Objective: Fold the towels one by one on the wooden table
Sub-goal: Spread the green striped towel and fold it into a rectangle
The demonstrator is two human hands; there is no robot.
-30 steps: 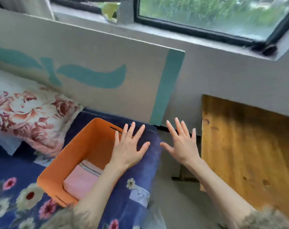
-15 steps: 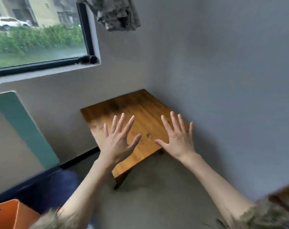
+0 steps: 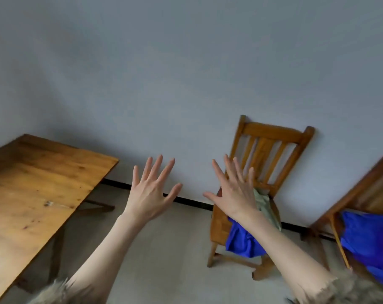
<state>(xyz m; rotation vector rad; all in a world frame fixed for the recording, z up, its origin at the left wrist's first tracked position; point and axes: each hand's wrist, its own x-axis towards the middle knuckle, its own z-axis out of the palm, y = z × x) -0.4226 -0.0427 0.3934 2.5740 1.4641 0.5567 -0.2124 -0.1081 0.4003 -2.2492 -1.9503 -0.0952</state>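
Both hands were up in the air w/ backs to the camera, holding nothing. Left hand (image 3: 152,195) had fingers straight and spread wide, thumb out to the right; it hung over bare floor (image 3: 164,249), just right of the wooden table (image 3: 39,185) but not touching it. Right hand (image 3: 233,191) was likewise splayed, fingers fanned, thumb pointing left, in front of a wooden chair (image 3: 271,148) standing against the grey wall (image 3: 186,73). Furry cuffs showed at both forearms at the bottom edge.

Towels: a blue one (image 3: 243,242) lay on the chair seat, spilling over the seat's front edge, partly hidden by the right forearm. A pale green one (image 3: 266,205) sat toward the seat's back-right, beside and partly on the blue. Another blue cloth (image 3: 368,240) lay on a second wooden chair (image 3: 361,194) at the right edge of view; frame cut off, so hard to tell its shape.

Tabletop had only stains and marks, its far right corner near the wall.
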